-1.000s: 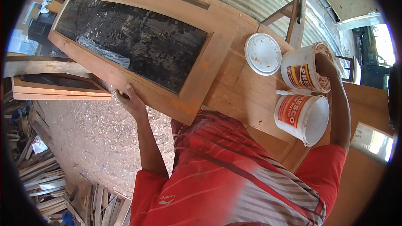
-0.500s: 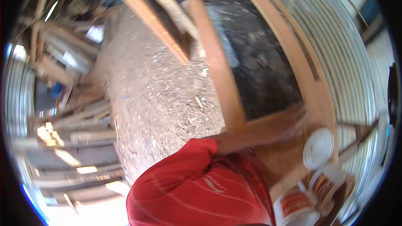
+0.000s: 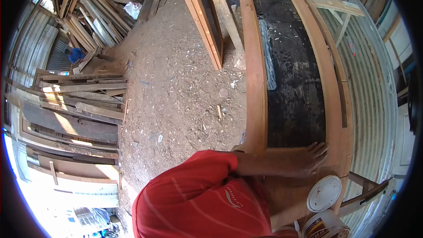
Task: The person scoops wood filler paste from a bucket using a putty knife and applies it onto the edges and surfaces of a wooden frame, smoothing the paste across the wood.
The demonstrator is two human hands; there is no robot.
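Observation:
My left hand (image 3: 313,156) lies flat with its fingers spread on the wooden door frame (image 3: 257,105), at the near corner of its dark inset panel (image 3: 295,114). My forearm crosses over the near end of the frame. My right hand is out of sight. Close to my left hand, a round white lid (image 3: 324,194) rests on the wood. Beyond it, at the bottom edge, stands a white labelled tub (image 3: 315,227), partly cut off. A narrow blue-grey strip (image 3: 267,57) lies along the panel's left side.
Another framed panel (image 3: 200,17) and a pale timber post (image 3: 224,15) stand left of the door. Stacked boards (image 3: 83,88) line the left side. Wood chips litter the dirt floor (image 3: 176,92). Corrugated metal sheeting (image 3: 370,92) runs along the right.
My view has shifted, so the door and tubs sit lower and the picture is sharper. My left hand stays at the panel's near edge. Brown fingers by the tubs are no longer visible.

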